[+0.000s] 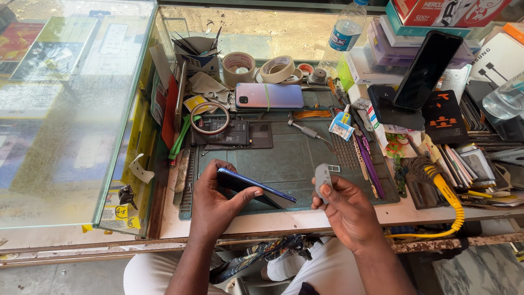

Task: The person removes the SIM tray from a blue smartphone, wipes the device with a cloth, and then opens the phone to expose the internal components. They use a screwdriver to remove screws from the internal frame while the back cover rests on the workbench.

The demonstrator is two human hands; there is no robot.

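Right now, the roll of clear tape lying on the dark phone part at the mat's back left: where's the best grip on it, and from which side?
Take the clear tape roll from above, probably pinching its near rim between a finger inside the hole and the thumb outside. It lies flat, so the hole faces up and the thin band sits low on the dark phone part, leaving little side wall to grip.

Bright, even daylight — sharp focus, soft shadows, pale glare on the glass case (76, 109).

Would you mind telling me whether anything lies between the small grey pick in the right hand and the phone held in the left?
Nothing visible does. The right hand holds the pick just beside the phone gripped by the left hand; only bare green mat shows in the gap.
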